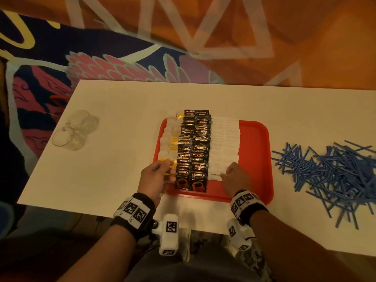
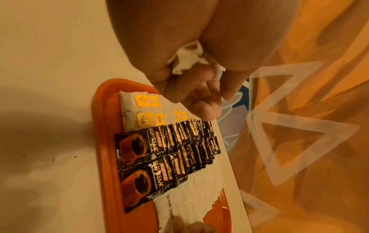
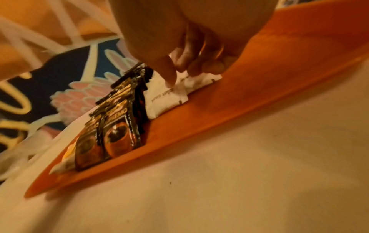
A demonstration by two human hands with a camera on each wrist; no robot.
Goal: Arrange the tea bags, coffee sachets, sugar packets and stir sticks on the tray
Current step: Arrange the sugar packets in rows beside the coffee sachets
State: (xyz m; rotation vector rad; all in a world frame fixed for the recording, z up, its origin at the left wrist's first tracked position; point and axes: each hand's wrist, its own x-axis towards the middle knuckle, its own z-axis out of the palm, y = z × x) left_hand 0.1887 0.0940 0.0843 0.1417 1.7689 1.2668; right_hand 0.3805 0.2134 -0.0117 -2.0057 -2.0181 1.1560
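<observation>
A red tray [image 1: 254, 151] lies on the white table. From left to right it carries a column of tea bags [image 1: 168, 139] with yellow tags, two columns of black coffee sachets [image 1: 193, 149] and overlapping white sugar packets [image 1: 223, 143]. My left hand [image 1: 166, 169] is at the tray's near left corner, beside the nearest tea bags. Its curled fingers grip a crumpled white tea bag [image 2: 187, 58]. My right hand [image 1: 225, 174] pinches the nearest sugar packet [image 3: 167, 97] between thumb and curled fingers. The blue stir sticks [image 1: 329, 176] lie in a loose pile on the table to the right of the tray.
Two clear glass mugs [image 1: 75, 131] lie on the table's left part. The tray's right third [image 1: 256, 169] is bare red plastic. Beyond the table's far edge [image 1: 183, 83] are a patterned rug and an orange floor.
</observation>
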